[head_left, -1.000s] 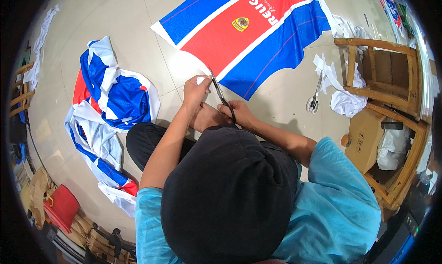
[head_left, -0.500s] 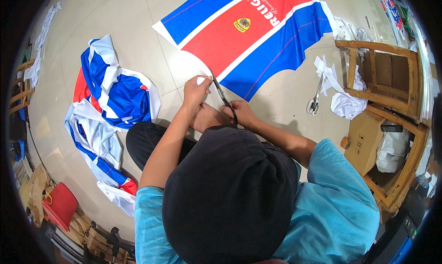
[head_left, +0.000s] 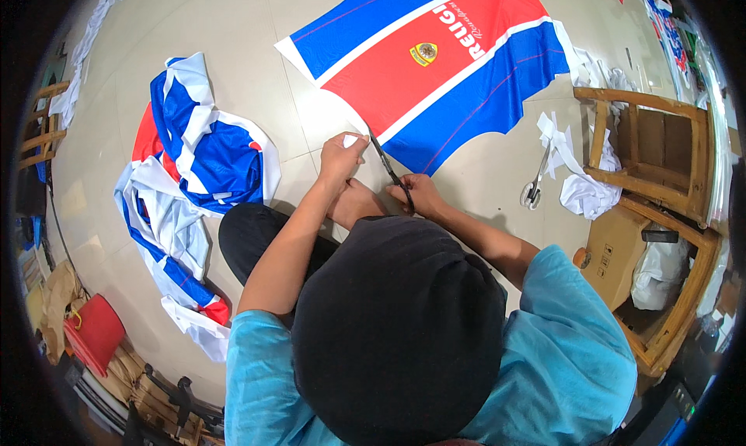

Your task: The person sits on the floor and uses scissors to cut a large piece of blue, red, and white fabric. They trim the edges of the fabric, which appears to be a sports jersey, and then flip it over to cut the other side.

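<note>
Partly, the view is blocked by the dark head covering [head_left: 400,329], which hides the lap and much of the legs, while the upper edge of the picture cuts off the far end of the printed fabric panel [head_left: 447,73]. The right hand [head_left: 420,194] has its fingers wrapped on the dark handle of the scissors [head_left: 382,157], covering part of the loops; whether the blades are parted or closed I cannot tell, since their tips lie against the panel's pale border. The left hand [head_left: 340,160] pinches a bit of white cloth [head_left: 351,141] between thumb and fingers, just beside the blades; how far that bit runs under the fingers is hidden. A bare foot [head_left: 357,204] shows only in part behind the left wrist. The panel lies spread on the tiled floor [head_left: 486,162] ahead of the hands, its near corner at the scissors. It has a broad red middle, white stripes on both sides, and blue outer parts marked with thin reddish lines; a small yellow badge [head_left: 423,54] and white lettering sit on the red. Its near right edge curves inward, and its surface looks mostly flat.
</note>
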Demonstrator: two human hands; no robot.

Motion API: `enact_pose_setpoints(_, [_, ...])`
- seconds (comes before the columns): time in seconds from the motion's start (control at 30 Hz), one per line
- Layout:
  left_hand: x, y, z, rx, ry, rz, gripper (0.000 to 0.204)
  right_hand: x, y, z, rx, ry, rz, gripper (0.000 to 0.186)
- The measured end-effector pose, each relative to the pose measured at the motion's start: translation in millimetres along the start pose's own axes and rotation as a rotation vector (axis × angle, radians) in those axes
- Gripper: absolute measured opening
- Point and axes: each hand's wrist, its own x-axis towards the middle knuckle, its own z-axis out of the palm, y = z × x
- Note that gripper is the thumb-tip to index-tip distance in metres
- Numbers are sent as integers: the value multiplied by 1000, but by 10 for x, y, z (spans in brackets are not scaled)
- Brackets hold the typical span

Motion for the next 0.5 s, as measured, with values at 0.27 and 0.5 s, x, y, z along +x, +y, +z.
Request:
enact_pose_setpoints(0.27, [-39,34,3,16,32,2,23,36,5,-66,11,-38,-4,33])
enact_pose_setpoints(0.5, [-42,50,15,-3,27,12,21,-4,-92,-139,11,-56,16,30])
